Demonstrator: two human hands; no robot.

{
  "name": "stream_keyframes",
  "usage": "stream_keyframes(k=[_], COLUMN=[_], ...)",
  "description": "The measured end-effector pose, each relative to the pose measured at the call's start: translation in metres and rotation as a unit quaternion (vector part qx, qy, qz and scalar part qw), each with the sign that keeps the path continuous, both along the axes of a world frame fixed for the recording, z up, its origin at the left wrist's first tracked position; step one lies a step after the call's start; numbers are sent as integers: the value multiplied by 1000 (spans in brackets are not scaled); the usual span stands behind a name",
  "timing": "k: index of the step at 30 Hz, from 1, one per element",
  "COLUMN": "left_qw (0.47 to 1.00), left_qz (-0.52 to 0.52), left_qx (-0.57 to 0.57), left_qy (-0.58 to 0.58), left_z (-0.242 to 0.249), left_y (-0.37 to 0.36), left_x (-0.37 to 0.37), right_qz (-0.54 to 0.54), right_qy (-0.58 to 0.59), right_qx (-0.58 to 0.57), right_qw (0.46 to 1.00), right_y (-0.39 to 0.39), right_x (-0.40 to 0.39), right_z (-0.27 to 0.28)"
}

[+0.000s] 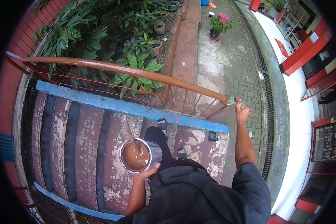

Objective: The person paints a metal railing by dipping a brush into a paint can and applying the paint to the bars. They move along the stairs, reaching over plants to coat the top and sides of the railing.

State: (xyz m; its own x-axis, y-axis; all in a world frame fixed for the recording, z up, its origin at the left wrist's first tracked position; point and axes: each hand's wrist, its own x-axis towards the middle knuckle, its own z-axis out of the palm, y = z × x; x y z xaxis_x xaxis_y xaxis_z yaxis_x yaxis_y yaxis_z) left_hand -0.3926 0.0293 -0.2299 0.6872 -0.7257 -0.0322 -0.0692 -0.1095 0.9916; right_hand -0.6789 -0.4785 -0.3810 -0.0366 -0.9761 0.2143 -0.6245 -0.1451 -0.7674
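My left hand (146, 173) is wrapped round the lower side of a metal can (155, 155) of brown paint, in which a stick (130, 130) stands tilted. Out to the right, my right hand (242, 112) grips a small paintbrush (238, 100) beside the end of the handrail. The brown handrail (138, 72) looks glossy along its length, while a pale greenish patch (230, 101) shows at its right end, next to the brush.
Worn steps (86, 138) with a blue edge (138, 107) lie under me. Thin railing bars stand below the handrail. Beyond are plants (138, 71), a potted plant (214, 34), a pink bucket (223, 18), a drain grate (267, 112) and red pillars (302, 48).
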Motion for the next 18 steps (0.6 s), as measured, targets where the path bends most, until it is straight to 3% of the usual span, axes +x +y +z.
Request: stream_keyframes(k=[3,6,8,11,16,18], left_qw=[999,998,998,999,993,996], left_qz=[-8,53,55,47,95,69], left_qx=[27,-25,-14,-1,-72,-49], left_qy=[25,30,0,10,13,18], left_z=[-17,-21,-23,-21,-6,6], left_y=[14,14,20,24,12,12], left_x=[0,-4,-5,-4,-9,-9], right_qz=[-19,-29,17,128,290,308], right_qy=[28,-3,-281,-366,-376,-343], right_qx=[-8,-60,-36,-3,66,58], right_qw=[999,998,959,922,877,886], right_y=[5,21,52,73,112,119], right_x=[-2,35,72,141,285,331], right_z=[6,29,53,76,131,130])
